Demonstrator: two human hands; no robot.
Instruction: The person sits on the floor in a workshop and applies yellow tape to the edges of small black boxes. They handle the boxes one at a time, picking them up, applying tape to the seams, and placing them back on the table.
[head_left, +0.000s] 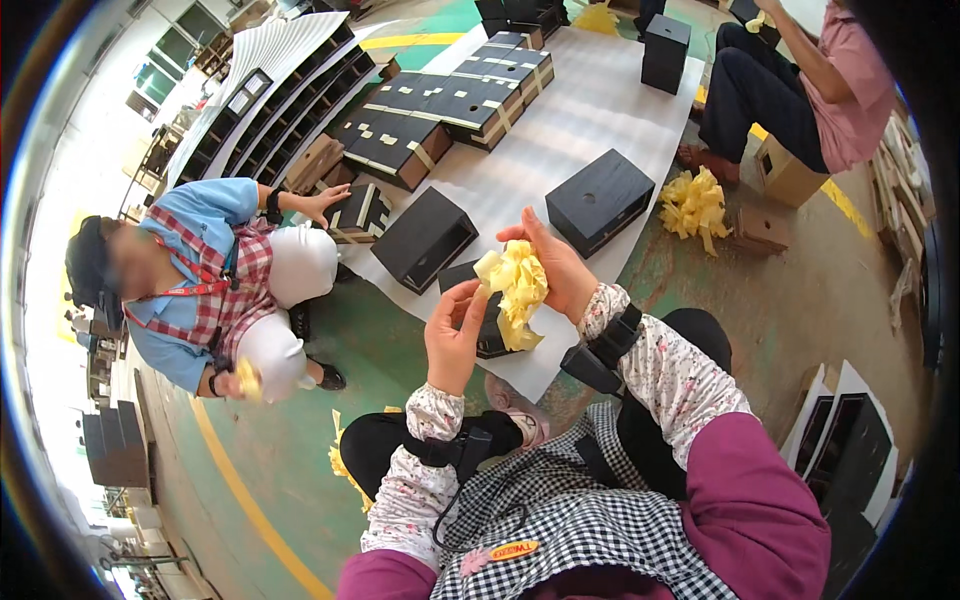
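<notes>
A crumpled wad of yellow masking tape (523, 289) is held up between my two hands, over the white sheet. My right hand (562, 266) supports the wad against its palm, with fingers pointing up and partly hidden behind it. My left hand (454, 334) pinches the wad's left edge between thumb and fingertips. Below the wad sits a black wooden box (491, 341), partly covered by my hands and the tape. Two more black boxes lie beyond: one to the left (420, 236), and one to the right (596, 199) with a round hole in its top.
Taped black boxes (457, 94) stand in rows on the white sheet (592, 82). A co-worker (202, 277) crouches at left; another person (847, 97) sits at upper right. A heap of yellow tape (694, 206) lies on the floor, and black panels (840, 442) stand at right.
</notes>
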